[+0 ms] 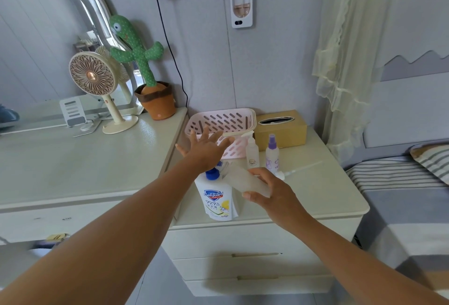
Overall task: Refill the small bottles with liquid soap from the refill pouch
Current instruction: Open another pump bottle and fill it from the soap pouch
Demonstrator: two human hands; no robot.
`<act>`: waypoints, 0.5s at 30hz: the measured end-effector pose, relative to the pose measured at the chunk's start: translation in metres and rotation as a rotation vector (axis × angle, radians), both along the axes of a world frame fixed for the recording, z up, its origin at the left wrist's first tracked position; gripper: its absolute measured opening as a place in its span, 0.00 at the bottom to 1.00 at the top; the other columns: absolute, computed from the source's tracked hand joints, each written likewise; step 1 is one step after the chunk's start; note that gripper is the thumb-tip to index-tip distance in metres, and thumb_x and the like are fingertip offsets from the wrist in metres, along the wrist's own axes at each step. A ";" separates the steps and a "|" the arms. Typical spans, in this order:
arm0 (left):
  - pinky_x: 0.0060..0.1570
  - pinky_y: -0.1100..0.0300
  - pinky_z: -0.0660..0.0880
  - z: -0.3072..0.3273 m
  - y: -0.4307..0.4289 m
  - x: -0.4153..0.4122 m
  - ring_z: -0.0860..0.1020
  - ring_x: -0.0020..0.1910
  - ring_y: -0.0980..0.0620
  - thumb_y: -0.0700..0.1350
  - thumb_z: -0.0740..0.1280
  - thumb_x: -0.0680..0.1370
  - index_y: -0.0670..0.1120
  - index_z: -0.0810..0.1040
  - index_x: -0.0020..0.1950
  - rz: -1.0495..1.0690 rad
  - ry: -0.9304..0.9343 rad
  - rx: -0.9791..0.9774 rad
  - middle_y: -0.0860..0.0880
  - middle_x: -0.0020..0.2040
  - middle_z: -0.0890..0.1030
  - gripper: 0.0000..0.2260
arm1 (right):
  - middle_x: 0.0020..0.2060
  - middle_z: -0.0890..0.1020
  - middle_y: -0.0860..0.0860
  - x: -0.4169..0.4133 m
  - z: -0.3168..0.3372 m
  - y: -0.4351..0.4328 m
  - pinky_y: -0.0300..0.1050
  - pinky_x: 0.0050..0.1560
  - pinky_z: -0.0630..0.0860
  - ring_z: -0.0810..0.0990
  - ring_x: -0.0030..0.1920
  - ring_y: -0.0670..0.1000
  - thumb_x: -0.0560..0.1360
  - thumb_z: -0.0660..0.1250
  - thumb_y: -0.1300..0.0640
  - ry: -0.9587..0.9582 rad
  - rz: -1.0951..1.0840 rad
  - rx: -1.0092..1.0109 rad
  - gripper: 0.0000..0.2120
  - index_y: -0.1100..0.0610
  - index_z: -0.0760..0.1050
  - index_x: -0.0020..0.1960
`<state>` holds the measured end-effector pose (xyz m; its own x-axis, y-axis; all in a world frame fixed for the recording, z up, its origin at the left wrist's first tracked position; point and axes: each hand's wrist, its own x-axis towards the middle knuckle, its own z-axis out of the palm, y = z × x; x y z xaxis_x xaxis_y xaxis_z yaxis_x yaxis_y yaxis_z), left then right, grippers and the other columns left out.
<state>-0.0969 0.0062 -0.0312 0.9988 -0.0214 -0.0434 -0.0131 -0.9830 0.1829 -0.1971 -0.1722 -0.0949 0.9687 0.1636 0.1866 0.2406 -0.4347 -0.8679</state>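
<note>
The white Safeguard refill pouch (217, 199) with a blue cap stands on the nightstand (315, 195). My right hand (272, 193) grips a frosted clear bottle (245, 179), tilted with its open neck beside the pouch cap. My left hand (206, 148) hovers above the pouch with fingers spread, holding nothing. Behind stand two small bottles: a clear one with a white pump (252, 151) and one with a purple sprayer (272, 152). A loose pump head with its tube (300, 168) lies on the nightstand to the right.
A pink slotted basket (218, 120) and a tan tissue box (281, 127) sit at the back of the nightstand. On the dresser (73, 163) to the left stand a desk fan (97, 86), a plush cactus (145, 71) and a mirror. A bed lies on the right.
</note>
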 end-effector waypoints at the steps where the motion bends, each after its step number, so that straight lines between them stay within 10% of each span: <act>1: 0.65 0.28 0.35 -0.002 0.000 0.000 0.38 0.77 0.42 0.68 0.43 0.77 0.61 0.50 0.77 -0.001 -0.005 0.000 0.52 0.79 0.43 0.29 | 0.54 0.72 0.43 0.000 -0.001 0.000 0.20 0.42 0.67 0.71 0.51 0.41 0.75 0.68 0.51 0.007 0.001 0.006 0.20 0.47 0.67 0.64; 15: 0.66 0.28 0.36 0.002 0.000 -0.001 0.38 0.77 0.42 0.69 0.43 0.77 0.61 0.50 0.77 -0.008 0.008 0.012 0.52 0.79 0.43 0.30 | 0.56 0.72 0.43 0.000 -0.002 0.000 0.20 0.41 0.67 0.71 0.54 0.43 0.75 0.68 0.50 0.009 0.006 0.007 0.20 0.47 0.66 0.64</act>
<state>-0.0975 0.0060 -0.0294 0.9983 -0.0290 -0.0514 -0.0198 -0.9850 0.1717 -0.1974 -0.1722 -0.0972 0.9694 0.1680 0.1788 0.2350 -0.4268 -0.8733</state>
